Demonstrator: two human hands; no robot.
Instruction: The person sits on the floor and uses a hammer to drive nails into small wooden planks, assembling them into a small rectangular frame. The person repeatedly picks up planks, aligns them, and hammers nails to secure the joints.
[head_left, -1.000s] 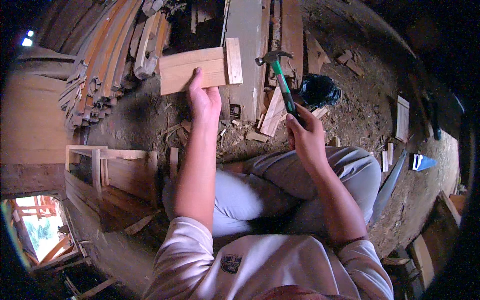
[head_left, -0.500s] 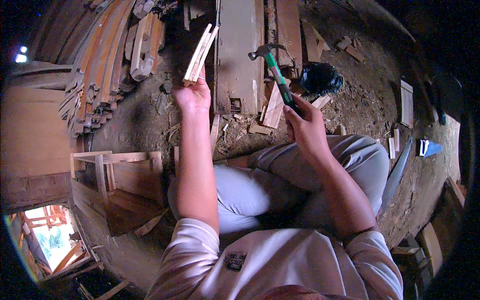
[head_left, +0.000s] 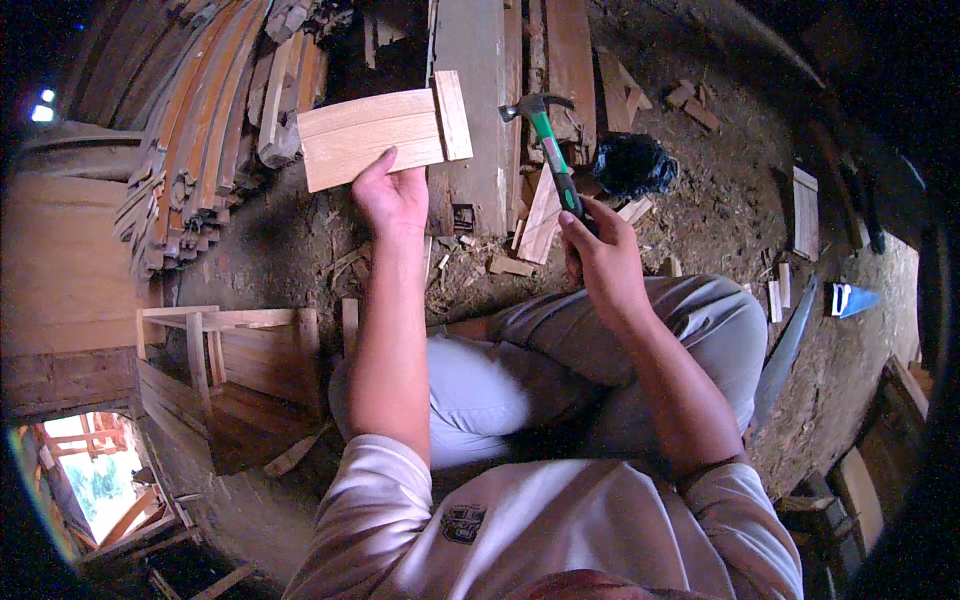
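Two hands [head_left: 393, 203] [head_left: 607, 262] above dim, littered, seemingly earthen floor [head_left: 730, 225].

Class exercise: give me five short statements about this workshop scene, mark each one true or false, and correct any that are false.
1. The right hand grips a hammer by its handle. True.
2. The left hand holds a round metal plate. False: it holds a flat wooden panel with a narrow strip across its right end.
3. A box-like wooden frame stands to the person's left. True.
4. The hammer is touching the wooden panel. False: a gap shows between them.
5. A black plastic bundle shows to the right of the hammer. True.
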